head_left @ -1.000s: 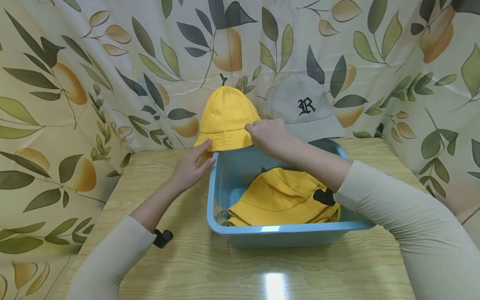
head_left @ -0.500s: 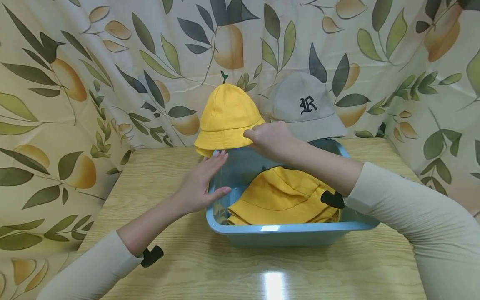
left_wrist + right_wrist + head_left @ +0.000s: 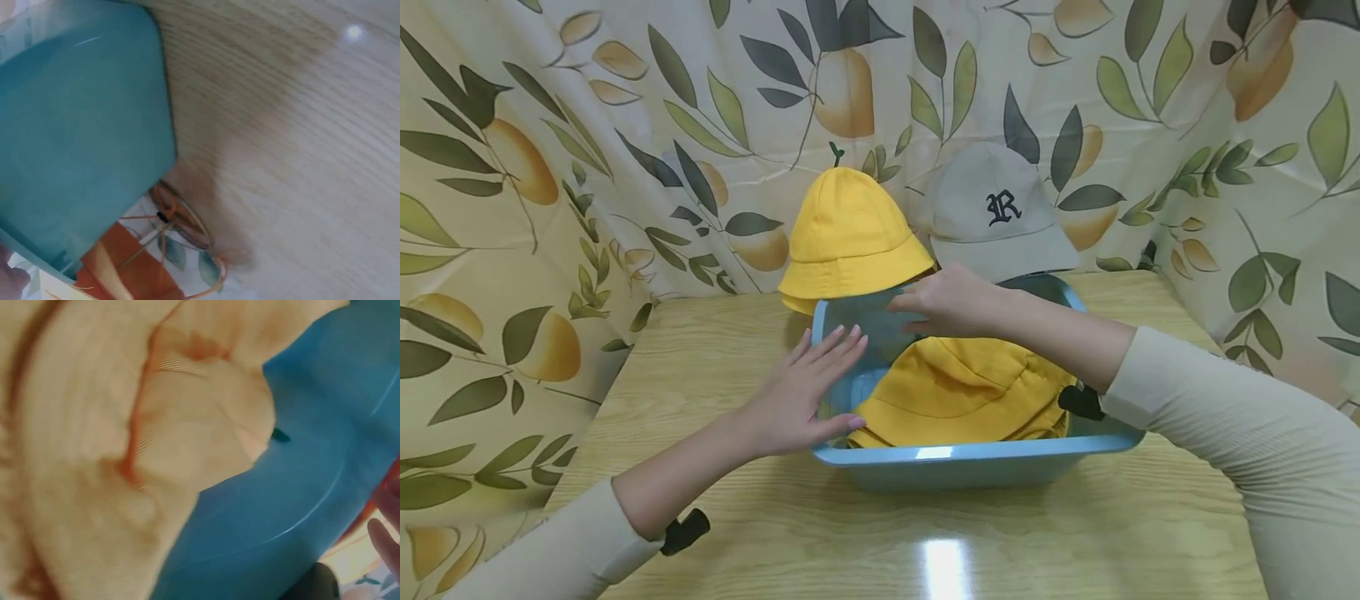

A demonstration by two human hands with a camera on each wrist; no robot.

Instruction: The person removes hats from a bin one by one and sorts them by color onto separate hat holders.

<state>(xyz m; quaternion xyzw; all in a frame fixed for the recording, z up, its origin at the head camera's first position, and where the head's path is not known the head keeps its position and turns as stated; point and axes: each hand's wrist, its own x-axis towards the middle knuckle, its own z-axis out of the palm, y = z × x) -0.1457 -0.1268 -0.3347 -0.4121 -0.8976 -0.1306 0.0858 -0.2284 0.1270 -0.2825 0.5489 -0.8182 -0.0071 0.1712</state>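
Note:
A yellow bucket hat (image 3: 850, 229) with a small green sprout on top stands upright behind the blue basin (image 3: 977, 452). In the basin lies another yellow hat (image 3: 958, 387), folded down; the right wrist view shows the yellow cloth (image 3: 200, 425) close up. My left hand (image 3: 797, 396) is spread with straight fingers over the basin's left rim, holding nothing. Above the basin's back part hovers my right hand (image 3: 951, 304), fingers loosely bent and nothing in them, just below the standing hat's brim. In the left wrist view the basin (image 3: 81, 131) fills the left side.
A grey cap (image 3: 1000, 217) with a black letter R stands behind the basin at the right. All rests on a wooden table (image 3: 737, 517) before a fruit-patterned curtain (image 3: 685, 167). Stringy orange items (image 3: 181, 215) show under the basin's edge in the left wrist view.
My right hand has let go of the yellow hat's brim and dropped slightly over the basin. My left hand has drawn away from the hat, down and toward me, with fingers spreading.

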